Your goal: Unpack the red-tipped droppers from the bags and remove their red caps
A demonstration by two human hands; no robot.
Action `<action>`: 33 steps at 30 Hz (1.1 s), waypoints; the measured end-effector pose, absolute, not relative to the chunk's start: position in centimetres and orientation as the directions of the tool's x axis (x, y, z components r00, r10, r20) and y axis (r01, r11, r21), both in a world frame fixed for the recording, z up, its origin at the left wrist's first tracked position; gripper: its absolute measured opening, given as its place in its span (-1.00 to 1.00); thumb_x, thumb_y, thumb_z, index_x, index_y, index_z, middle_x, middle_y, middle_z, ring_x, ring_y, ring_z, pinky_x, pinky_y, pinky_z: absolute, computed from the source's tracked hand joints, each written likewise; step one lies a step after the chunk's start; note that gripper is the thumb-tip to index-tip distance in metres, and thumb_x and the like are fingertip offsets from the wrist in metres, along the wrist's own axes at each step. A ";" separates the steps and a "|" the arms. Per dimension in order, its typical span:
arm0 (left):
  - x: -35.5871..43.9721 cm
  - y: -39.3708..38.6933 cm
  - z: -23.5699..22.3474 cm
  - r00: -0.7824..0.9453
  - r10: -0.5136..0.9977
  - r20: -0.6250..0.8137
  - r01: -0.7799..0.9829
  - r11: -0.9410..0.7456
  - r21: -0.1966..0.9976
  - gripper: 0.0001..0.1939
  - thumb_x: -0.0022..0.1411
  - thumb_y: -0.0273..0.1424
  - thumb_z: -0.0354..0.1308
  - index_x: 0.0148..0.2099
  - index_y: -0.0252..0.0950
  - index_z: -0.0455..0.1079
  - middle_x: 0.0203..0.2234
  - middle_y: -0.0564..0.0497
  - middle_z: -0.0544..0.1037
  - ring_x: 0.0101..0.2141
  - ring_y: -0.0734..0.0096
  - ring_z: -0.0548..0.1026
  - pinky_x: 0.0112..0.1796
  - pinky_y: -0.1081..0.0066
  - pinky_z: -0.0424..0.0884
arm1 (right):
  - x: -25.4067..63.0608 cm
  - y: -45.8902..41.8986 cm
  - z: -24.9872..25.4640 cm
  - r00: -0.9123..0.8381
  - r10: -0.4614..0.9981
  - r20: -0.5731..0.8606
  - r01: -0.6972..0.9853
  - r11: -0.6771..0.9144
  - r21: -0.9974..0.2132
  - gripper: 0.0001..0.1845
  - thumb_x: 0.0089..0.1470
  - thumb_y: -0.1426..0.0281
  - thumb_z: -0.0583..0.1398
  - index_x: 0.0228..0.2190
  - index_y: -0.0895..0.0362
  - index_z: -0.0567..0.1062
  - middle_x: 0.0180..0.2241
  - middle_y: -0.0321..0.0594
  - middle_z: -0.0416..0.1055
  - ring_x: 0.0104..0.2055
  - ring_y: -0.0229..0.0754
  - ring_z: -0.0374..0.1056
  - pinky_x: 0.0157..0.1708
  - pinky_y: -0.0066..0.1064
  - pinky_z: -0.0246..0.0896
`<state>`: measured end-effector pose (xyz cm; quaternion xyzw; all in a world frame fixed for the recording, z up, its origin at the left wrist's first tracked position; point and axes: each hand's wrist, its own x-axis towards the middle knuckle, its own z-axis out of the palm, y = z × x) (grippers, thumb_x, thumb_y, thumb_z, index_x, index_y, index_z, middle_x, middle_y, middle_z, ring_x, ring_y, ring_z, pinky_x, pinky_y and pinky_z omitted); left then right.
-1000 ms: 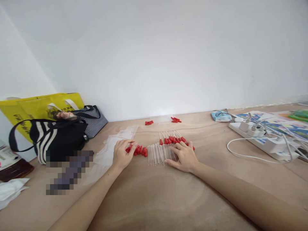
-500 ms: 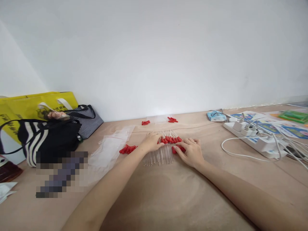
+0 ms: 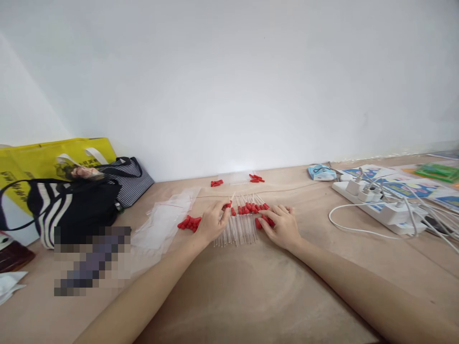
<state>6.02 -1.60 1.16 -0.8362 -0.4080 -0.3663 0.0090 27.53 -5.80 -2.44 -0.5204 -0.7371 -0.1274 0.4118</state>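
My left hand pinches a glass dropper with a red rubber bulb, its thin tube pointing up and away. Just beyond the row of bare glass tubes lies a row of droppers with red bulbs, tips facing the wall. My right hand rests at the right end of both rows, thumb and forefinger closed around loose red rubber bulbs. More loose red bulbs form a pile left of my left hand.
Clear plastic bags lie on the left, near a black bag and a yellow bag. Small red pieces sit near the wall. A white power strip with cables, a blue mask and printed sheets occupy the right.
My left hand went from the left bulb pile to the dropper row, then back left with a dropper in its fingers. My right hand shifted off the glass tubes onto the right-hand bulbs.
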 end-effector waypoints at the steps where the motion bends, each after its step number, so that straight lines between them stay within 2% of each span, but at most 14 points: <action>1: 5.3 -2.5 1.1 0.403 0.659 0.635 0.659 -0.691 0.299 -0.80 0.19 -0.44 -0.11 -0.16 -0.27 0.27 -0.29 -0.01 0.47 -0.26 0.39 0.43 -0.23 0.38 0.33 | 27.5 -5.9 -2.4 -0.134 0.650 0.748 0.865 0.446 -0.232 -0.75 0.05 0.32 0.06 -0.25 0.07 0.46 -0.39 -0.23 0.40 -0.32 -0.22 0.21 -0.23 -0.31 -0.12; 4: 3.2 -4.9 0.6 0.483 0.614 0.625 0.611 -0.747 0.262 -0.81 0.18 -0.46 -0.07 -0.17 -0.25 0.30 -0.33 0.01 0.51 -0.30 0.40 0.44 -0.21 0.34 0.33 | 27.1 -6.2 -2.0 -0.256 0.593 0.763 0.835 0.533 -0.134 -0.62 0.06 0.29 0.05 -0.06 0.08 0.33 -0.15 -0.16 0.36 -0.16 -0.16 0.20 -0.15 -0.29 -0.09; 8: 2.1 -6.5 -0.2 0.582 0.558 0.592 0.563 -0.802 0.203 -0.82 0.18 -0.45 -0.04 -0.19 -0.23 0.34 -0.34 0.03 0.53 -0.29 0.40 0.46 -0.06 0.21 0.22 | 26.3 -6.5 -1.9 -0.471 0.505 0.723 0.766 0.641 0.051 -0.57 0.08 0.23 0.04 0.00 0.06 0.26 -0.01 -0.16 0.27 0.03 -0.10 0.09 0.01 -0.17 -0.23; 11: 2.2 -6.5 -0.6 0.619 0.534 0.576 0.516 -0.829 0.215 -0.83 0.19 -0.46 -0.05 -0.21 -0.23 0.34 -0.37 0.03 0.54 -0.30 0.42 0.47 -0.06 0.22 0.22 | 25.7 -6.6 -2.2 -0.525 0.467 0.712 0.728 0.679 0.092 -0.65 0.08 0.23 0.04 -0.08 0.00 0.34 -0.09 -0.21 0.36 0.03 -0.11 0.11 0.04 -0.10 -0.33; 15: 2.4 -6.2 -0.6 0.665 0.479 0.573 0.430 -0.873 0.230 -0.81 0.19 -0.50 -0.06 -0.20 -0.23 0.33 -0.36 0.03 0.54 -0.30 0.44 0.46 -0.09 0.26 0.24 | 25.3 -6.5 -2.6 -0.535 0.428 0.729 0.681 0.729 0.071 -0.81 0.09 0.34 0.06 -0.27 -0.03 0.45 -0.35 -0.34 0.47 -0.08 -0.19 0.21 0.03 -0.12 -0.35; 18: 2.5 -6.4 -0.5 0.678 0.470 0.565 0.399 -0.881 0.253 -0.80 0.18 -0.52 -0.06 -0.18 -0.23 0.33 -0.36 0.03 0.53 -0.30 0.44 0.45 -0.11 0.28 0.25 | 25.3 -6.6 -2.6 -0.520 0.438 0.733 0.667 0.745 0.028 -0.83 0.08 0.40 0.05 -0.39 0.05 0.45 -0.49 -0.36 0.43 -0.19 -0.24 0.24 0.03 -0.15 -0.32; 22: 2.8 -6.9 -0.3 0.637 0.524 0.565 0.461 -0.847 0.266 -0.75 0.11 -0.46 0.00 -0.12 -0.26 0.32 -0.28 -0.04 0.49 -0.19 0.34 0.39 -0.09 0.24 0.23 | 25.0 -6.9 -2.6 -0.509 0.463 0.725 0.673 0.740 0.000 -0.84 0.07 0.41 0.03 -0.44 0.12 0.40 -0.53 -0.32 0.38 -0.28 -0.24 0.23 0.02 -0.14 -0.31; 25: 3.3 -7.0 -0.5 0.624 0.524 0.580 0.494 -0.840 0.227 -0.72 0.10 -0.37 0.06 -0.10 -0.27 0.32 -0.25 -0.04 0.50 -0.15 0.29 0.37 -0.09 0.23 0.22 | 24.7 -7.2 -2.6 -0.520 0.438 0.734 0.659 0.752 0.017 -0.85 0.07 0.42 0.02 -0.43 0.12 0.39 -0.55 -0.33 0.36 -0.35 -0.26 0.21 0.02 -0.12 -0.30; 29: 3.8 -6.7 -1.1 0.602 0.496 0.626 0.537 -0.831 0.143 -0.87 0.18 -0.39 0.01 -0.24 -0.23 0.37 -0.32 0.06 0.54 -0.21 0.35 0.42 -0.08 0.23 0.18 | 24.3 -7.4 -2.7 -0.543 0.364 0.757 0.645 0.758 0.097 -0.84 0.08 0.41 0.03 -0.37 0.10 0.41 -0.56 -0.34 0.35 -0.39 -0.29 0.17 -0.01 -0.14 -0.25; 33: 3.6 -7.0 -1.4 0.585 0.460 0.668 0.574 -0.817 0.059 -0.88 0.18 -0.38 0.02 -0.35 -0.22 0.37 -0.40 0.12 0.56 -0.26 0.37 0.45 -0.08 0.21 0.13 | 24.5 -7.5 -2.6 -0.554 0.326 0.766 0.635 0.761 0.136 -0.83 0.08 0.43 0.03 -0.40 0.09 0.43 -0.61 -0.36 0.33 -0.43 -0.31 0.14 -0.03 -0.15 -0.24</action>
